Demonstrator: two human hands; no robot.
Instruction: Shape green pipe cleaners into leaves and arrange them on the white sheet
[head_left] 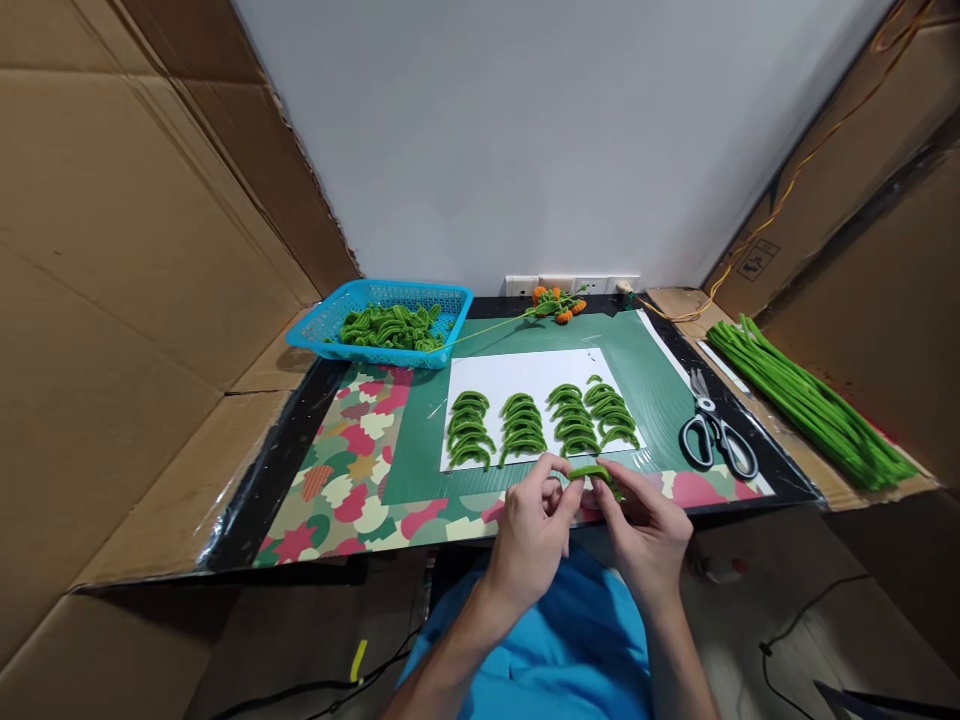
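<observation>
Between my two hands is a short, curved piece of green pipe cleaner (588, 471). My left hand (534, 520) pinches its left end with thumb and forefinger. The other end is pinched by my right hand (643, 525), and more green shows below those fingertips. Just beyond my hands lies a white sheet (517, 373) bearing four-like columns of bent green pipe cleaner pieces (523, 425), stacked as arcs. One small arc (594, 379) tops the rightmost column.
A blue basket (360, 350) at back left holds looped green pieces (394, 327). Orange flowers on a stem (559, 303) lie by the wall sockets (574, 286). Scissors (712, 425) rest at right, beside a bundle of long green pipe cleaners (810, 405). Cardboard walls flank the table.
</observation>
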